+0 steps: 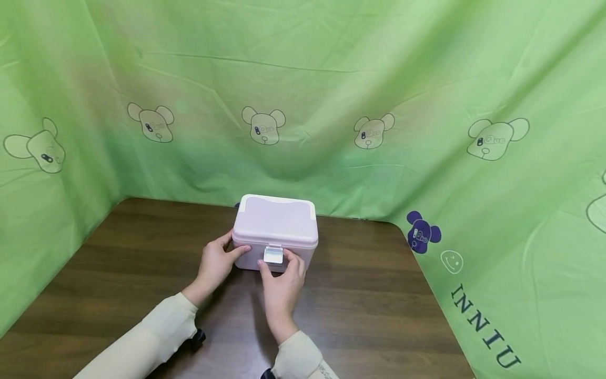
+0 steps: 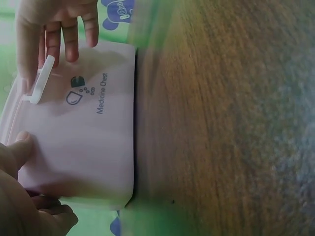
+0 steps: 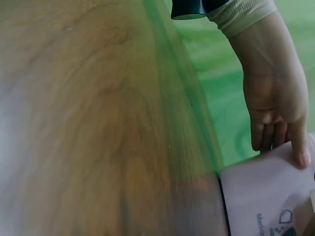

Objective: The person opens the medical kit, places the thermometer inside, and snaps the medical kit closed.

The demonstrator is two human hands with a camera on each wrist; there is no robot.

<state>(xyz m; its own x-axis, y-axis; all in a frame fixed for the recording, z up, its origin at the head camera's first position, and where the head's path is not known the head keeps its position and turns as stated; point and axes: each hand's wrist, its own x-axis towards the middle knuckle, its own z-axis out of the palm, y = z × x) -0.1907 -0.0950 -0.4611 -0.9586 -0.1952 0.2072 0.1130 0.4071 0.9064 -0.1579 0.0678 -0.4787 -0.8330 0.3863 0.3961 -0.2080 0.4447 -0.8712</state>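
Note:
A pale pink medicine chest (image 1: 276,218) with a lilac lid panel stands on the table, its lid down. Its front bears the words "Medicine Chest", legible in the left wrist view. The white latch (image 2: 43,78) sticks out at an angle from the front. My left hand (image 1: 215,266) grips the box's left end, thumb on the front just under the lid and the other fingers round the side. My right hand (image 1: 284,284) holds the latch between thumb and index finger, the remaining fingers hanging beside it. In the right wrist view the left hand (image 3: 278,93) shows, while the right is almost wholly out of frame.
The brown wooden table (image 1: 379,295) reaches back to a green curtain (image 1: 322,95) printed with bear heads, which hangs behind and along both sides. The box stands close to the table's back edge. Dark bands sit at both wrists.

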